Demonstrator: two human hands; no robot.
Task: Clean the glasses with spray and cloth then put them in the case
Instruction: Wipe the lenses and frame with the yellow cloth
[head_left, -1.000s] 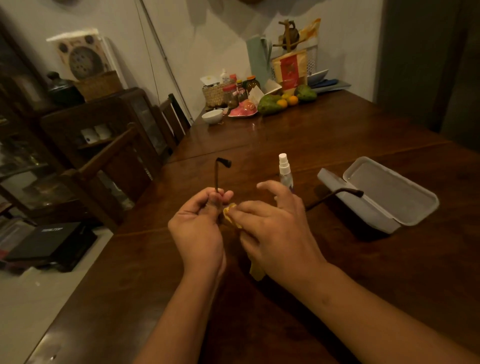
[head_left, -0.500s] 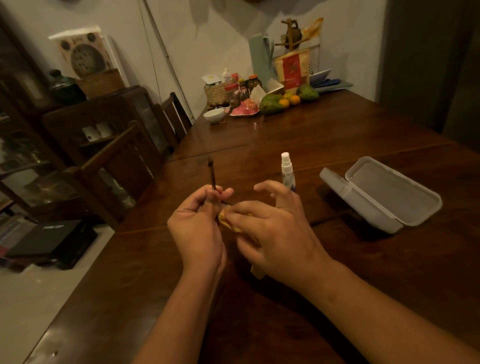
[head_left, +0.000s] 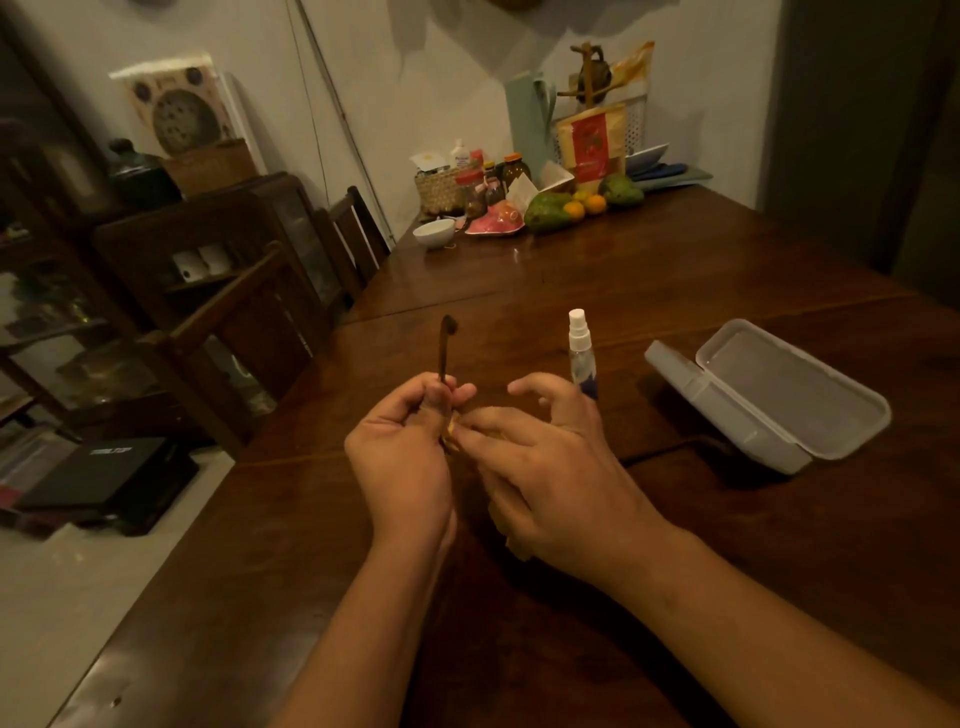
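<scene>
My left hand (head_left: 402, 457) grips the dark glasses (head_left: 445, 353) by the frame; one temple arm sticks up above my fingers, the other arm runs low to the right toward the case. The lenses are hidden behind my hands. My right hand (head_left: 550, 478) pinches a yellow cloth (head_left: 451, 435) against the glasses, and a corner of the cloth hangs below the palm. A small clear spray bottle (head_left: 580, 349) with a white top stands just beyond my right fingers. The grey glasses case (head_left: 789, 389) lies open at the right on the wooden table (head_left: 597, 270).
At the table's far end stand a white bowl (head_left: 434, 232), a basket with jars (head_left: 441, 188), fruit (head_left: 576, 205) and a red packet (head_left: 589, 148). Wooden chairs (head_left: 244, 338) and a dark cabinet (head_left: 218, 244) line the left side.
The raised temple arm has tilted and turned slightly in my left hand. My right hand's fingers have lifted and spread while rubbing with the cloth. The other temple arm now lies lower toward the case.
</scene>
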